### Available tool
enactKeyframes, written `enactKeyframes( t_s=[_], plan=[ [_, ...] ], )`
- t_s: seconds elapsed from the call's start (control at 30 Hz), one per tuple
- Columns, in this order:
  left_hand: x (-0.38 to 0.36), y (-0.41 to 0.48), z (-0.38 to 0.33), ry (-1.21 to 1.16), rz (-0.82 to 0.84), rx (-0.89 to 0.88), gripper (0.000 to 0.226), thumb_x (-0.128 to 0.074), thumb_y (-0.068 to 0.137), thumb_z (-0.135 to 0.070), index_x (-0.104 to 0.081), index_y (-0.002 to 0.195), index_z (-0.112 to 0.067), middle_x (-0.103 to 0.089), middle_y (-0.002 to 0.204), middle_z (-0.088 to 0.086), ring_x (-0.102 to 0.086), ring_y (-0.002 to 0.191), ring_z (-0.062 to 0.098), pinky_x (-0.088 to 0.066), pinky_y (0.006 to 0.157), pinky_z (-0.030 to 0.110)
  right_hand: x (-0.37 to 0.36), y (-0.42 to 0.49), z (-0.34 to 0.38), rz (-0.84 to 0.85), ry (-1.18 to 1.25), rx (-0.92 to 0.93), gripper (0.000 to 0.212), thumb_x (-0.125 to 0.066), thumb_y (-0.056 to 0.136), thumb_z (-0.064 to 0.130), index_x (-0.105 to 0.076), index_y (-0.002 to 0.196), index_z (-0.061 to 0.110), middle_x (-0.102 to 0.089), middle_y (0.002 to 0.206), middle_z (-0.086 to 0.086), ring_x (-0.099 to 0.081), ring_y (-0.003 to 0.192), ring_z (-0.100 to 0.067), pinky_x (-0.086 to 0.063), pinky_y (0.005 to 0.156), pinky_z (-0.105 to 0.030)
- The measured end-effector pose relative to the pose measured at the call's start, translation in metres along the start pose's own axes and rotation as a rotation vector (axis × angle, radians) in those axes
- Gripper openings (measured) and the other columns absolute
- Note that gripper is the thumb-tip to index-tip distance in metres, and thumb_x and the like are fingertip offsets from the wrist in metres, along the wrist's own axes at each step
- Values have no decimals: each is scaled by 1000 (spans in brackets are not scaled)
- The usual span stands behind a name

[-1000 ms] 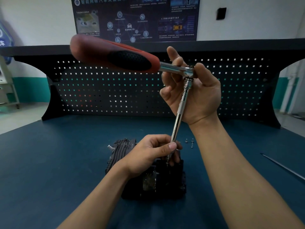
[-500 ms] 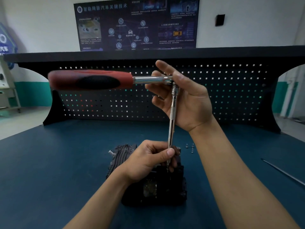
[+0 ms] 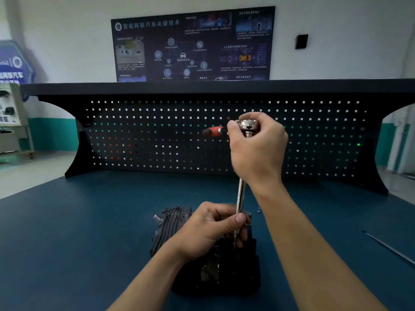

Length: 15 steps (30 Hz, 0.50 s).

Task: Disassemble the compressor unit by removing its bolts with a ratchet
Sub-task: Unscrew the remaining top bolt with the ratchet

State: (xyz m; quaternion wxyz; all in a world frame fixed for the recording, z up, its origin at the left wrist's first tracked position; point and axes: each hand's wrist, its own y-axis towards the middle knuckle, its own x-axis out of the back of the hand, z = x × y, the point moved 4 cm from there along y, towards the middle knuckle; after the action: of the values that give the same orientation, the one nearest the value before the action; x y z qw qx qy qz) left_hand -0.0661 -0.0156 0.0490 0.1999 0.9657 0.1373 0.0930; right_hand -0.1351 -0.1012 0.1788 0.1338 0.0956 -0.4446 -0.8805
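Head view: right hand (image 3: 258, 153) wraps its grip round the ratchet (image 3: 248, 125) head. Left hand (image 3: 208, 232) pinches the bar over the compressor (image 3: 170, 223). Next job, I think: turn it to loosen the hidden bolt.

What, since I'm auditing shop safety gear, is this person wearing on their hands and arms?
Nothing that shows. The left hand and right hand are bare: no gloves, rings, watch or wristband. The left forearm and right forearm are bare too, with no sleeve in view down to the picture's lower edge.
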Motion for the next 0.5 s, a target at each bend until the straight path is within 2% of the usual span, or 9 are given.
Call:
enactKeyframes(
  t_s=[0.13, 0.3, 0.37, 0.43, 0.5],
  plan=[
    [0, 0, 0, 9, 5, -2, 21, -64, 93, -30, -72, 92, -11, -68, 78, 7, -65, 66, 18, -51, 67, 25, 6, -1, 3, -88, -145, 64, 13, -72, 88, 33, -70, 95, 23, -61, 64, 18, -60, 64, -1, -52, 64, -22],
    [1, 0, 0, -5, 2, 7, 20, -66, 95, -30, -74, 94, -12, -69, 78, 7, -66, 67, 18, -52, 67, 25, 2, 0, 5, 5, 59, 0, 10, -76, 87, 25, -67, 83, 23, -63, 59, 25, -62, 57, -3, -53, 64, -27],
    [0, 0, 0, -23, -2, 21, 20, -67, 93, -31, -74, 93, -13, -70, 78, 7, -66, 67, 18, -52, 67, 26, -2, 1, 3, 97, 246, -138, 10, -78, 87, 22, -68, 84, 21, -68, 66, 14, -67, 62, -10, -54, 61, -33],
    [-1, -1, 0, -37, 3, 27, 19, -66, 92, -31, -73, 93, -14, -70, 79, 6, -66, 68, 18, -52, 68, 25, -6, -1, 1, 195, 433, -279, 9, -77, 88, 18, -69, 91, 18, -75, 88, -3, -75, 80, -23, -57, 67, -37],
    [-1, -1, -1, -40, 14, 29, 19, -64, 95, -28, -72, 95, -12, -71, 80, 7, -66, 69, 18, -52, 69, 26, -10, -2, 1, 267, 550, -363, 11, -75, 89, 15, -68, 98, 15, -76, 100, -10, -76, 86, -22, -57, 71, -34]
  ],
)
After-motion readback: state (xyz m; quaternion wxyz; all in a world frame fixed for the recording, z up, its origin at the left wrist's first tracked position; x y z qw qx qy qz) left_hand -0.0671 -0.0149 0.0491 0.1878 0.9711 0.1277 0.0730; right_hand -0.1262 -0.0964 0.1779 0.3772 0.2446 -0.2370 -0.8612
